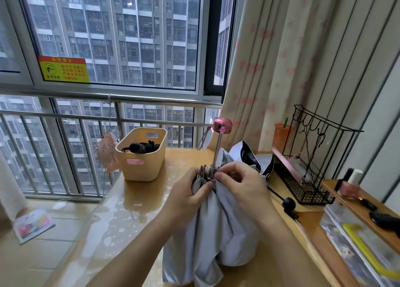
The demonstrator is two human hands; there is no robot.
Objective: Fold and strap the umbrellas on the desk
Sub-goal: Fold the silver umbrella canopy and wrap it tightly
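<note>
Grey umbrella (216, 228) held over the surface (134, 211), pink handle (223, 125) up, canopy hanging limp. Left hand (190, 196) grips the bunched rib ends; right hand (242, 185) pinches a fold beside the shaft. Fabric likely light, soft, slippery; take hold at the stiff ribs.

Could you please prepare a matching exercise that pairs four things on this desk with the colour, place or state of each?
Things:
1. umbrella handle
2. basket
3. wire rack
4. grey canopy

Descriptions:
A. black, at the right side of the desk, by the curtain
B. bunched and gripped by the left hand and the right hand
C. pink, on top of the upright shaft
D. cream, with a black item inside

Pairs: 1-C, 2-D, 3-A, 4-B.
</note>
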